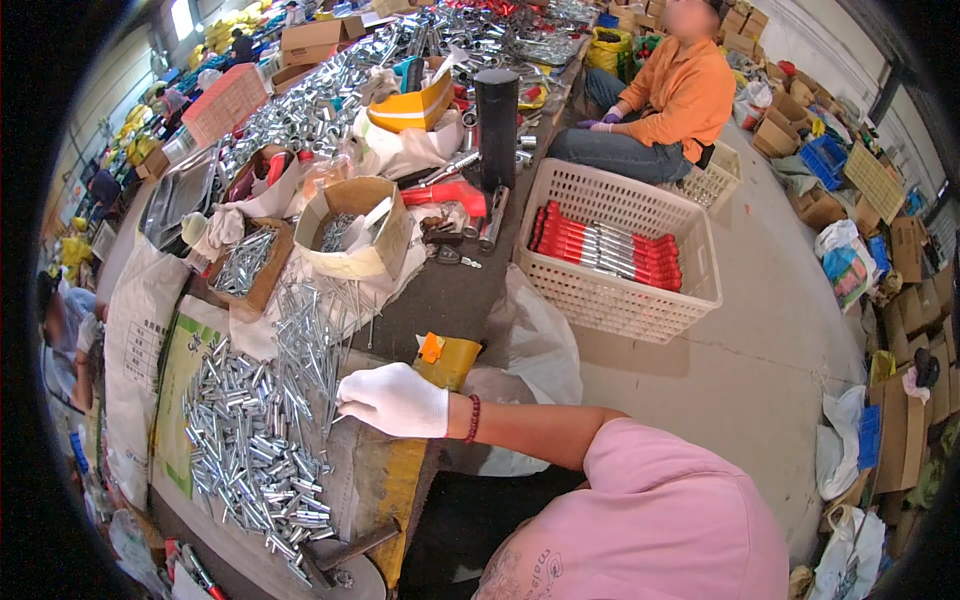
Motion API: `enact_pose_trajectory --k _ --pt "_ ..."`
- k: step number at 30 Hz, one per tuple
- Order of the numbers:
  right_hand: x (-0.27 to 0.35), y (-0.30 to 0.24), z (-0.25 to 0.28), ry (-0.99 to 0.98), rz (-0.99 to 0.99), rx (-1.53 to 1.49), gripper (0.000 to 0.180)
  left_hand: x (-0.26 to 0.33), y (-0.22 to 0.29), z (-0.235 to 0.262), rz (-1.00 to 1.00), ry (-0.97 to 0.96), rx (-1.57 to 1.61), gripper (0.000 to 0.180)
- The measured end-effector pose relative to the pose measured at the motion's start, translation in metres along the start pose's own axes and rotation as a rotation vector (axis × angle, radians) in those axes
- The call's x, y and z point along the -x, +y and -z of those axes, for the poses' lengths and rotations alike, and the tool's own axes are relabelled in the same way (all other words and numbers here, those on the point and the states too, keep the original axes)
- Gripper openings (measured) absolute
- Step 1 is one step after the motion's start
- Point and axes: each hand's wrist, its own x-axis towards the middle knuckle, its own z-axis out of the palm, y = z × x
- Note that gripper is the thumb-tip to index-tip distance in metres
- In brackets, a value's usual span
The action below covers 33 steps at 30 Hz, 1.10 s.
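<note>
My right hand, in a white glove with a dark red bead bracelet at the wrist, reaches left over the bench. Its fingers are pinched together, and a thin metal rod shows a little at the fingertips. Beside them lies a loose bundle of long thin silver rods. Left of that spreads a heap of short silver metal pieces. A yellow holder with an orange scrap on it stands just behind the hand. My left hand is not in view.
Cut-open boxes and a small carton of rods stand farther back, near a black cylinder. A cream crate holds several red-handled tools. A person in orange sits beyond it. A metal bar lies at the near edge.
</note>
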Motion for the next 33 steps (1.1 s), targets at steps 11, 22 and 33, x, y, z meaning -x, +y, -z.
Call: enact_pose_trajectory --k 11,22,33 --pt "0.0001 0.0019 -0.0012 -0.034 -0.026 0.070 0.018 -0.0003 0.0001 -0.0011 -0.006 0.006 -0.001 0.025" --pt "-0.0003 0.0021 -0.0016 -0.005 -0.012 0.062 0.016 -0.0016 0.0010 0.0005 -0.010 0.003 -0.007 0.024" --pt "-0.0003 0.0050 -0.0041 -0.033 -0.018 0.026 0.014 -0.0022 0.0043 0.0026 0.034 -0.033 0.042 0.027"
